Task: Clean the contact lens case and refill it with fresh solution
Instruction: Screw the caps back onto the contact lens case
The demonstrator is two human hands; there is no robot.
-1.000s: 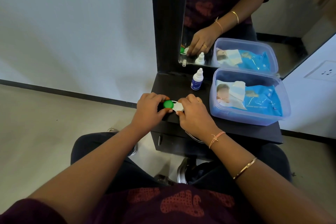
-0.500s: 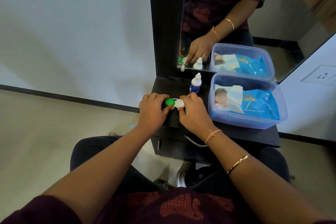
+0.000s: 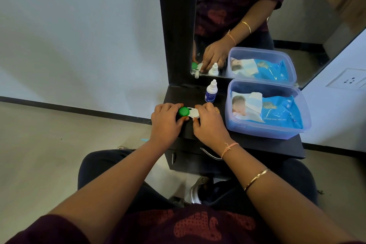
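Observation:
A contact lens case [image 3: 189, 112] with one green cap and one white cap lies on the dark dresser top [image 3: 257, 142] near its left front corner. My left hand [image 3: 165, 123] grips the green cap from the left. My right hand [image 3: 210, 123] holds the white cap side from the right. Both caps sit on the case. A small white solution bottle [image 3: 211, 91] with a blue label stands upright just behind the case, its cap on.
A clear plastic box [image 3: 267, 130] holding a blue pack of wipes stands on the right of the dresser. A mirror [image 3: 257, 16] rises behind, reflecting hand, bottle and box. A wall socket [image 3: 348, 80] is at right. My knees and a shoe are below the dresser.
Both hands stay on the case. The white cap shows more between my fingers now, and the view has shifted slightly.

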